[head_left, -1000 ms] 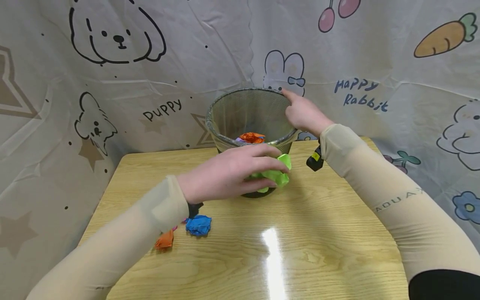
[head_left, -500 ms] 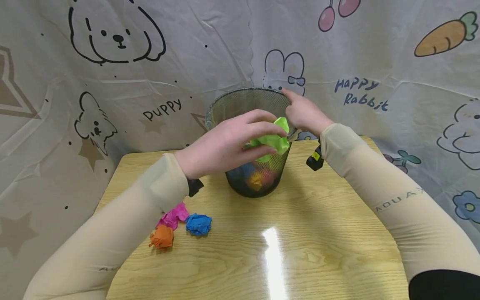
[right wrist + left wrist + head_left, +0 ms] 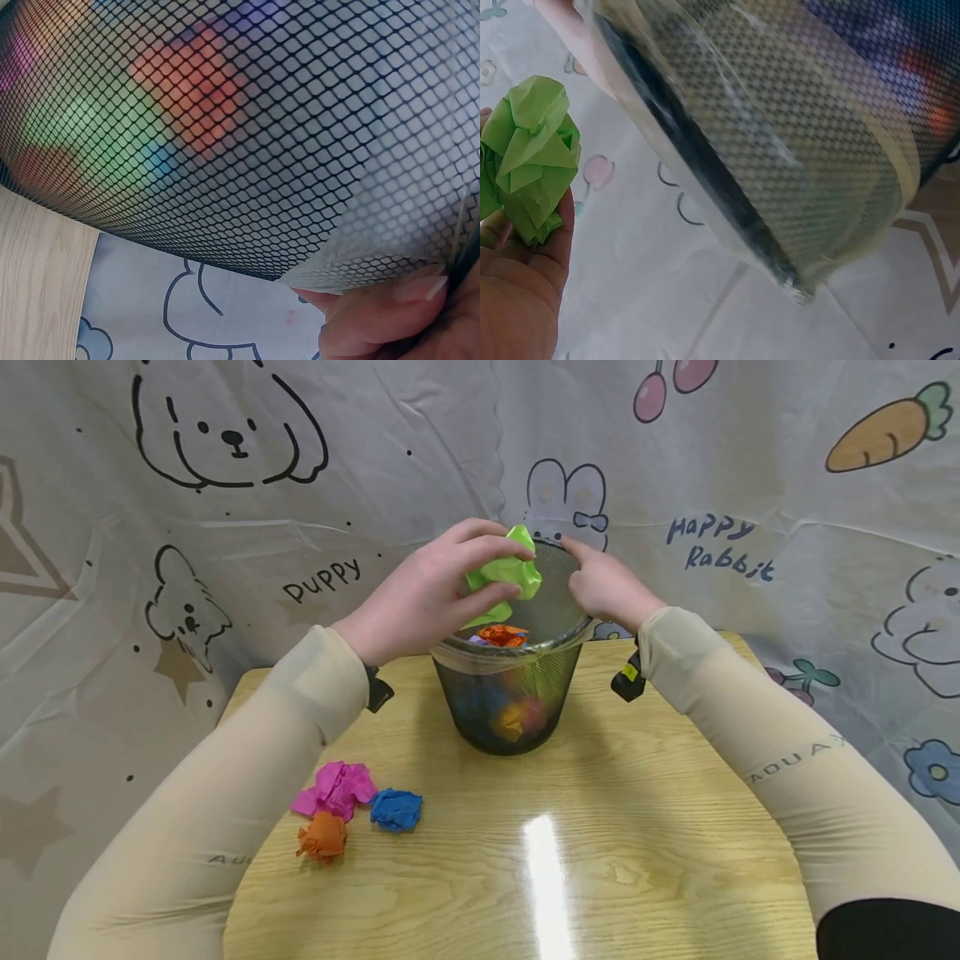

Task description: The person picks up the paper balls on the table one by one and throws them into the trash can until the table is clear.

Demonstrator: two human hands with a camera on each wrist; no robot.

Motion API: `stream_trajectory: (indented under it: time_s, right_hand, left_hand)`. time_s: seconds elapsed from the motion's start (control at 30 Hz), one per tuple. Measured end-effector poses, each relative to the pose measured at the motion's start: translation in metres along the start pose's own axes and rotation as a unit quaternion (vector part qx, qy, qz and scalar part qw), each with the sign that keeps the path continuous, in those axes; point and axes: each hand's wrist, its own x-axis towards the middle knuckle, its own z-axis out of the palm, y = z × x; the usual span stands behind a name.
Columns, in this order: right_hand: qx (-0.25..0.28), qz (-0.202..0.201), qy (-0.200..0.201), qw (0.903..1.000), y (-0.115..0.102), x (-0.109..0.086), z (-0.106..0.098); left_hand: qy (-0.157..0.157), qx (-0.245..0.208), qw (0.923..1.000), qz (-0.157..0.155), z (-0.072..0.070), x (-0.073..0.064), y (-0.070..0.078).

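Observation:
My left hand (image 3: 442,585) holds a crumpled ball of green paper (image 3: 506,568) over the near left part of the mesh bin's mouth. In the left wrist view the green paper (image 3: 536,150) rests between thumb and fingers, beside the bin's rim. My right hand (image 3: 611,585) grips the rim of the black mesh wastebasket (image 3: 480,693) at its right side, index finger lying along the edge. A translucent bag lines the bin and folds over its rim. Orange crumpled paper (image 3: 502,635) shows inside, and more colored paper shows blurred through the mesh (image 3: 187,90).
On the wooden table (image 3: 637,827), left of center, lie a pink crumpled paper (image 3: 337,789), an orange one (image 3: 322,837) and a blue one (image 3: 396,810). A printed cloth (image 3: 450,443) hangs behind the table.
My left hand has risen from in front of the bin to over its mouth, carrying the green paper up and slightly left. The right hand has stayed on the rim.

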Motion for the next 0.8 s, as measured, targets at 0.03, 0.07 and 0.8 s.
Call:
stream_trajectory:
  time_s: [0.03,0.07,0.8]
  right_hand:
    - [0.000,0.000,0.000,1.0000,0.000,0.000,0.000]
    - [0.000,0.000,-0.001,1.0000,0.000,0.001,0.001]
    - [0.000,-0.003,0.000,1.0000,0.002,0.001,0.001]
  left_hand:
    - [-0.002,0.004,0.9999,-0.011,-0.001,0.000,-0.002]
    - [-0.004,0.008,0.9998,-0.020,-0.001,-0.001,-0.004]
    - [-0.092,0.016,0.9883,-0.121,0.021,0.003,-0.026]
